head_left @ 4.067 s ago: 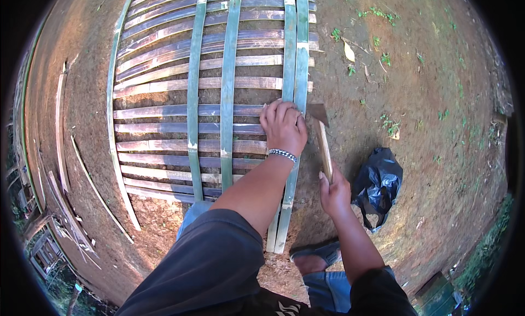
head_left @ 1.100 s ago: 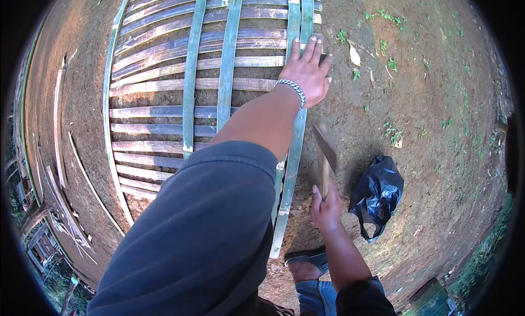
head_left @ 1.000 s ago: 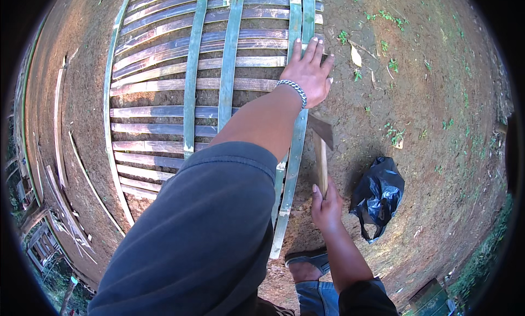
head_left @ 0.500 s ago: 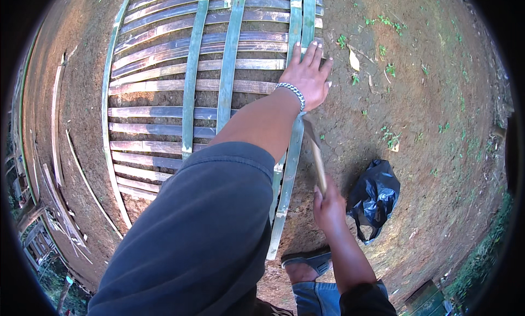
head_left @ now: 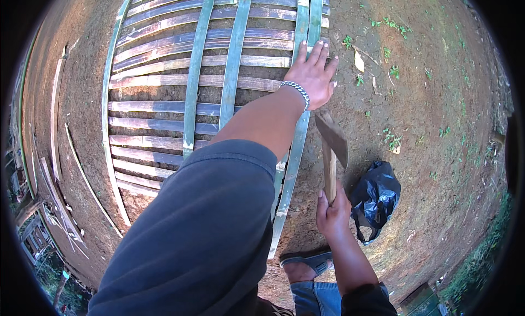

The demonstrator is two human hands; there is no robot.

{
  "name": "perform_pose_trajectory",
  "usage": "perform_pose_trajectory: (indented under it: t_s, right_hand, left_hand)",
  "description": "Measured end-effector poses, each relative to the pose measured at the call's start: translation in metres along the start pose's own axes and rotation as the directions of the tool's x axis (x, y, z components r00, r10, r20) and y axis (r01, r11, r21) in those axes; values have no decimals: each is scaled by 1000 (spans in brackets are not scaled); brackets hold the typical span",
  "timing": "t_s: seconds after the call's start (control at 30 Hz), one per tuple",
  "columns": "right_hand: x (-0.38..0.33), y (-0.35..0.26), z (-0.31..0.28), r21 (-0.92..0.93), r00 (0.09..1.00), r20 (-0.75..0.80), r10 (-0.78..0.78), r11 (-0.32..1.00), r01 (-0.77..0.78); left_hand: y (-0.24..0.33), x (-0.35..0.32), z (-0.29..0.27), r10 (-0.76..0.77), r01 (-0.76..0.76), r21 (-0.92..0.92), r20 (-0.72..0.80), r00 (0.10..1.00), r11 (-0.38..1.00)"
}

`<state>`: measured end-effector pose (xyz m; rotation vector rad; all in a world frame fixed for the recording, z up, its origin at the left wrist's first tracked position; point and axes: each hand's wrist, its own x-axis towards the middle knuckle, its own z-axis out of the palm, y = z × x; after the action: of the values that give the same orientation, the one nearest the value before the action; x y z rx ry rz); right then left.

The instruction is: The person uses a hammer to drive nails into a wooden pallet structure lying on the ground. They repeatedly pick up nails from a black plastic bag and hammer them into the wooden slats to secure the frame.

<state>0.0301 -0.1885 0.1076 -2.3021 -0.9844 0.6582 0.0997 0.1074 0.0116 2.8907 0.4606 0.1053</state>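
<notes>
My left hand [head_left: 313, 75] lies flat on the right-hand edge of a lattice of bamboo slats [head_left: 229, 75], fingers spread over the long green strips there. A braided bracelet [head_left: 296, 91] circles its wrist. Lower down, my right hand [head_left: 334, 212] is wrapped round the wooden handle of a hatchet [head_left: 330, 174]. The tool's broad dark blade [head_left: 333, 136] is in the air just below my left wrist, to the right of the green strip [head_left: 290, 190]. My left forearm and sleeve cover the lattice's lower right part.
A black plastic bag [head_left: 376, 198] sits on the bare soil right of my right hand. Loose bamboo strips [head_left: 57, 119] lie at the far left. My sandalled foot [head_left: 306, 264] is near the strip's lower end. Small green weeds [head_left: 391, 138] dot the ground on the right.
The hatchet has lifted away from the strip and swung right, its blade now turned more broadly into view. My left hand keeps its place on the lattice.
</notes>
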Motion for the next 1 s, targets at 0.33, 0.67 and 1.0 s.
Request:
perform_pose_trajectory:
  t_s: [0.33,0.67,1.0]
  right_hand:
    - [10,-19,-24,-5,998,-7,-62,998,62]
    - [9,-11,-28,-92,996,80,24,996,-17]
    - [2,21,-10,-177,990,124,72,983,-49]
  left_hand:
    - [2,2,-7,1,-1,0,33,999,1000]
    - [1,4,-2,1,-1,0,2,1000,1000]
    - [1,3,-6,5,-5,8,14,1000,1000]
